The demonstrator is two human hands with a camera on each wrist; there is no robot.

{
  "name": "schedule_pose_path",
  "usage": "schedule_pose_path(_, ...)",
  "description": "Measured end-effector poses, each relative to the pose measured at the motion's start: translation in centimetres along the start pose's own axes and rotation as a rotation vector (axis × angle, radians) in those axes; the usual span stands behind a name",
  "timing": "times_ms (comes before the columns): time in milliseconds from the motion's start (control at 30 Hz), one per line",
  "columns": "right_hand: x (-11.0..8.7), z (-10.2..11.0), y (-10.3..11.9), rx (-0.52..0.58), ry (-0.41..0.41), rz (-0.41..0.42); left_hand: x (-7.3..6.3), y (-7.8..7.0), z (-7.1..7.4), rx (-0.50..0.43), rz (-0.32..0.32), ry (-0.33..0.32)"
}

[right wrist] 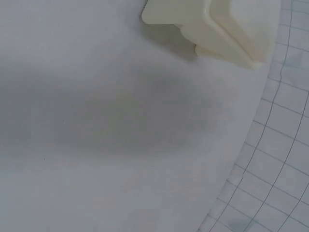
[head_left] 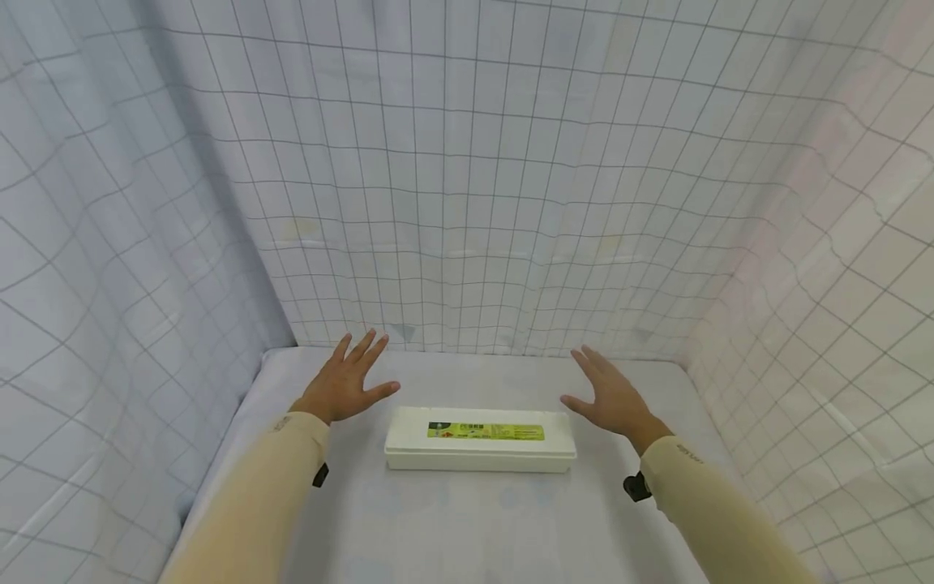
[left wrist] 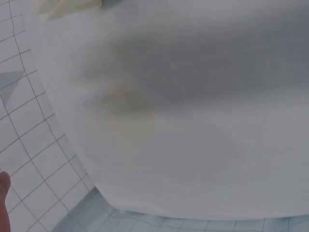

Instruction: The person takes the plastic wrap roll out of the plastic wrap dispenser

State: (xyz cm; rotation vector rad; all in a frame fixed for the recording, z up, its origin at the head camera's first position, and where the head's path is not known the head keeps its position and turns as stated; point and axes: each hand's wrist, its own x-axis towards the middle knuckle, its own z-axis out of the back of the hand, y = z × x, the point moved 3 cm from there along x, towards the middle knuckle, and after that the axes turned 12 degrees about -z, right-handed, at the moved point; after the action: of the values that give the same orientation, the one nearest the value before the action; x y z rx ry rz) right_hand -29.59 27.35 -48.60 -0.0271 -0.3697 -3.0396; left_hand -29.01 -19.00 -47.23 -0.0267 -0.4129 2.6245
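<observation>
In head view, my left grip [head_left: 347, 389] and right grip [head_left: 611, 399], fingers spread and holding nothing, are beside the white box [head_left: 479, 449] on the bench [head_left: 467, 527], probably light, stiff, slippery; left wrist view shows its left end [left wrist: 72, 6], right wrist view its right end [right wrist: 193, 14], both suitable for holding.

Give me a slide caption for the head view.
Left hand and right hand, both empty, at either end of a white box with a yellow-green label.

Long wht box [head_left: 480, 449], lidded, ylw-grn label [head_left: 486, 431] up, lies crosswise.
</observation>
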Motion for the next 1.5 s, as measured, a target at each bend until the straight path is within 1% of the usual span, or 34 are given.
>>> schedule_pose_path(233,-0.2,-0.6,1.2,0.054,0.025,0.037,0.5,-0.6,-1.3,-0.069,-0.009,-0.003)
schedule_pose_path(467,-0.3,-1.3,2.3,0.129,0.036,0.057,0.5,-1.1,-2.3,-0.126,-0.017,-0.039)
schedule_pose_path(600,-0.3,-1.8,2.6,0.155,0.025,0.083,0.4,-1.5,-3.0,-0.15,-0.01,-0.038)
schedule_pose_path(700,-0.3,-2.1,2.8,0.189,0.004,0.087,0.4,-1.7,-3.4,-0.162,-0.012,-0.038)
schedule_pose_path(833,-0.3,-2.5,2.9,0.249,-0.023,0.078,0.4,-1.8,-4.1,-0.167,-0.021,-0.052)
schedule_pose_path(900,-0.3,-2.8,3.1,0.282,-0.027,0.062,0.3,-1.9,-4.5,-0.182,-0.014,-0.06)
schedule_pose_path(1000,-0.5,-3.3,3.2,0.311,-0.019,0.027,0.1,-1.8,-5.1,-0.21,-0.006,-0.075)
schedule_pose_path(1100,-0.8,-3.9,3.4,0.353,0.0,-0.017,-0.1,-1.7,-5.7,-0.248,0.019,-0.098)
schedule_pose_path(1200,-1.2,-4.5,3.4,0.377,0.013,-0.043,-0.2,-1.5,-6.1,-0.283,0.04,-0.124)
schedule_pose_path(1300,-1.5,-5.3,3.2,0.371,0.021,-0.056,-0.3,-1.3,-6.5,-0.309,0.059,-0.133)
schedule_pose_path(1500,-2.1,-7.0,3.1,0.332,0.021,-0.032,-0.3,-0.9,-7.1,-0.338,0.076,-0.147)
